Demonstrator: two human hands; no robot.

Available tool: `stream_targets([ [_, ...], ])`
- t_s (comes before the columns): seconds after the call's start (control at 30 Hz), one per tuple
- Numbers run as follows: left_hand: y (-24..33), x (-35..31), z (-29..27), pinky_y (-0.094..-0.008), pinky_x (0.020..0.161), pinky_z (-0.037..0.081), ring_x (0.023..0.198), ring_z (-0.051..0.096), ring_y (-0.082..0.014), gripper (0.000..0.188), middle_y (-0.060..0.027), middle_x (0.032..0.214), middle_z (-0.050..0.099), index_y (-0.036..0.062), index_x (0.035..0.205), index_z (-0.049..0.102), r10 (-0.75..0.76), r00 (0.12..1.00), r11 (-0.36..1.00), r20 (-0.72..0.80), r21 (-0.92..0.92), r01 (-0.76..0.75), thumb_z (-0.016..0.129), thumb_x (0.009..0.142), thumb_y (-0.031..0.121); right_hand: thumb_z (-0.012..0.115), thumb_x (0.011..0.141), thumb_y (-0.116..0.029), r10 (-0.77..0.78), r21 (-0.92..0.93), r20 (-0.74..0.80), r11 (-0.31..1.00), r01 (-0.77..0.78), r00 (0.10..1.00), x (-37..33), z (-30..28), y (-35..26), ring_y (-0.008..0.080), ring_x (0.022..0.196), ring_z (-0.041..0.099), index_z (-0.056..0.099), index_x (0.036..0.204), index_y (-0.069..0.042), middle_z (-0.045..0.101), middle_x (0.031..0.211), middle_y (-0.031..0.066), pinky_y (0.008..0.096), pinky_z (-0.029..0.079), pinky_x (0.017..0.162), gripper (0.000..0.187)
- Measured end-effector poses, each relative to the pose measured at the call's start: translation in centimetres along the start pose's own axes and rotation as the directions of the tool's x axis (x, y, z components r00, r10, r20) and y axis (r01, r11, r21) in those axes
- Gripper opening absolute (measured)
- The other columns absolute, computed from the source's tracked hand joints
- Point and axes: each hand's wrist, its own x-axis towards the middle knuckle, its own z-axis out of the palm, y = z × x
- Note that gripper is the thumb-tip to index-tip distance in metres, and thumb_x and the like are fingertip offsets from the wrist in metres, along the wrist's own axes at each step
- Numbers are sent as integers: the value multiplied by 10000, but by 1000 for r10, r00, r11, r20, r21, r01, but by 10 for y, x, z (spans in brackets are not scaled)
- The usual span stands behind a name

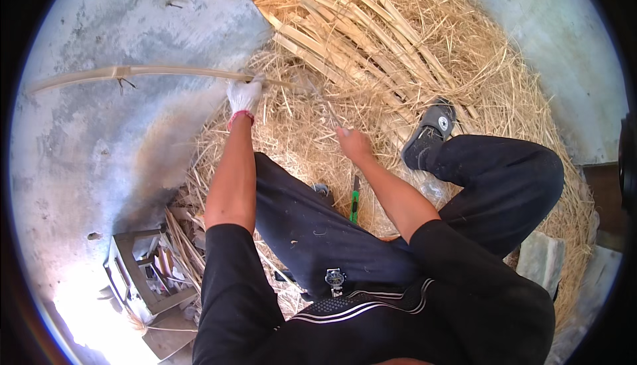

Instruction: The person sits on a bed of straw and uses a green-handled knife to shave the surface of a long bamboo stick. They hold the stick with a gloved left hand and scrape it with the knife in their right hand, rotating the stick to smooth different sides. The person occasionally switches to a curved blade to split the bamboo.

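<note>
A long, bowed bamboo strip (169,70) with a raised node runs from the far left to the shavings at the centre. My left hand (244,95), in a white glove with a red cuff, is closed around it near its right end. My bare right hand (355,145) is closed on a slim blade-like tool (330,108), blurred and hard to tell from the straw. That tool points up and left toward the strip's end; whether they touch I cannot tell. Between my legs lies a green-handled utility knife (355,202) with its blade pointing away from me.
Split bamboo strips (378,33) lie in a pile at the far side, over a thick bed of pale shavings (491,73). Grey walls (133,13) flank both sides. A wooden frame (149,279) with scraps stands at lower left, a pale block (542,259) at right.
</note>
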Motion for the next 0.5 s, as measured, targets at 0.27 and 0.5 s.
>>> stream_targets([
  [0.27,42,-6,-10,-297,605,631,703,711,-225,208,-197,811,673,-108,909,559,-29,999,999,-33,23,30,699,854,34,477,886,-647,-8,95,-9,995,9,1000,-5,13,-25,473,974,638,688,1006,75,648,1018,337,516,504,851,762],
  [0.5,64,-22,-17,-314,571,603,685,690,-214,253,-166,804,662,-74,984,569,-16,987,999,-163,38,22,710,849,88,475,886,-659,179,144,293,963,-229,939,26,3,34,434,1054,627,688,1060,49,652,1067,310,470,487,917,760],
])
